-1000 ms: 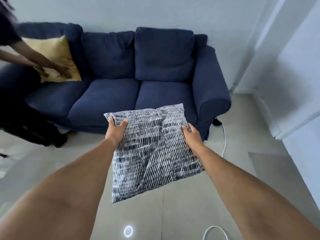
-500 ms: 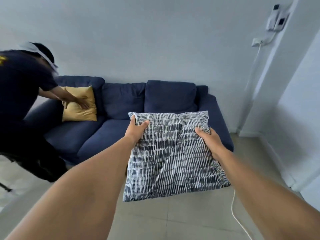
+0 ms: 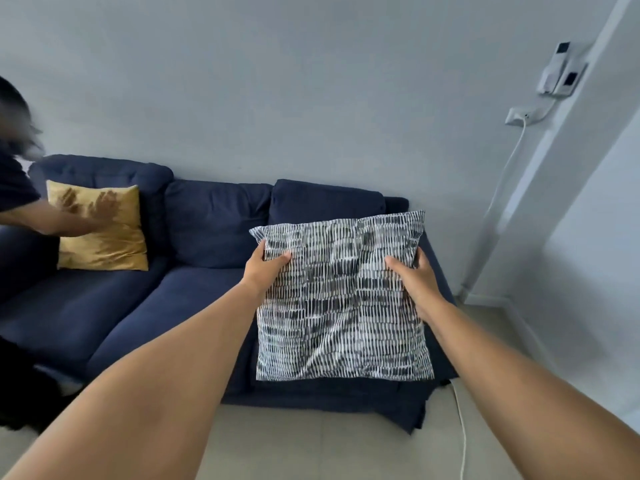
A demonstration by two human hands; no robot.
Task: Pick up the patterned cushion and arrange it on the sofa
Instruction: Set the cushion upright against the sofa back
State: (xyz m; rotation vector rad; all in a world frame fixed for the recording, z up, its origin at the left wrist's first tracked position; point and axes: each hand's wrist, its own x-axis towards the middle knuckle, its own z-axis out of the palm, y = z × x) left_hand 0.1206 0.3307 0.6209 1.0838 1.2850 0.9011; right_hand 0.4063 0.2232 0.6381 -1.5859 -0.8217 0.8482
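Note:
The patterned cushion (image 3: 341, 299), black and white with short dashes, hangs upright in front of the right end of the dark blue sofa (image 3: 194, 292). My left hand (image 3: 265, 270) grips its upper left edge, thumb on the front. On the upper right edge, my right hand (image 3: 414, 275) holds it the same way. The cushion covers the sofa's right seat and most of its right armrest. Whether its lower edge rests on the seat, I cannot tell.
A yellow cushion (image 3: 104, 237) leans against the sofa's left backrest, with another person's blurred hands (image 3: 88, 206) on it; that person stands at the left edge. A white cable (image 3: 460, 427) runs along the floor by the sofa's right corner. The wall is close on the right.
I have moved closer to the sofa and carried the patterned cushion forward and up, from over the floor to in front of the right seat. The other person's hands shifted on the yellow cushion.

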